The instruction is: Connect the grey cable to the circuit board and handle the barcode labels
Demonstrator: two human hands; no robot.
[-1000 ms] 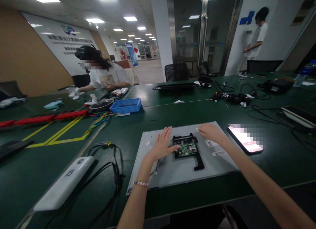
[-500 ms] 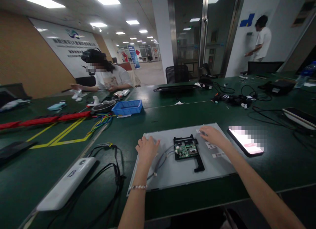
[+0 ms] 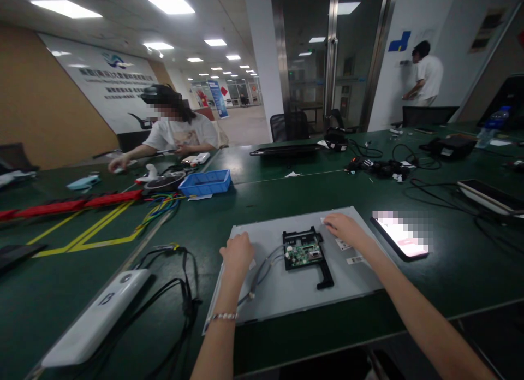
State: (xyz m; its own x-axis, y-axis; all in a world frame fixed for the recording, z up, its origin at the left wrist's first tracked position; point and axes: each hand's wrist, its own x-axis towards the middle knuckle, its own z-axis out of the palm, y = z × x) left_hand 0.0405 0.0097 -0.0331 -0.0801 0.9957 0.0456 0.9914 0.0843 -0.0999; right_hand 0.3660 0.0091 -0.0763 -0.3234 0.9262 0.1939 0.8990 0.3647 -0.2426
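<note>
A flat grey display panel (image 3: 278, 301) lies back side up on the table in front of me. Near its middle, a green circuit board (image 3: 303, 253) sits in a black bracket (image 3: 325, 276), with a grey cable (image 3: 257, 276) running from it to the lower left. My left hand (image 3: 238, 254) rests over the panel's left side with its fingers curled in; what they hold, if anything, is hidden. My right hand (image 3: 343, 228) is closed over the upper right part of the panel, its fingertips by a small whitish piece (image 3: 325, 221) too small to name.
Right of the panel lies a lit phone (image 3: 399, 237). On the left are a white power bank-like device (image 3: 98, 317) and black cables (image 3: 186, 298). Further back stand a blue bin (image 3: 205, 184) and a dark flat screen (image 3: 286, 149). A person (image 3: 180, 126) sits across the table.
My left hand's fingers, spread before, have curled in. My right hand stays at the same part of the panel. The whole view has shifted a little; the person opposite has reached an arm out.
</note>
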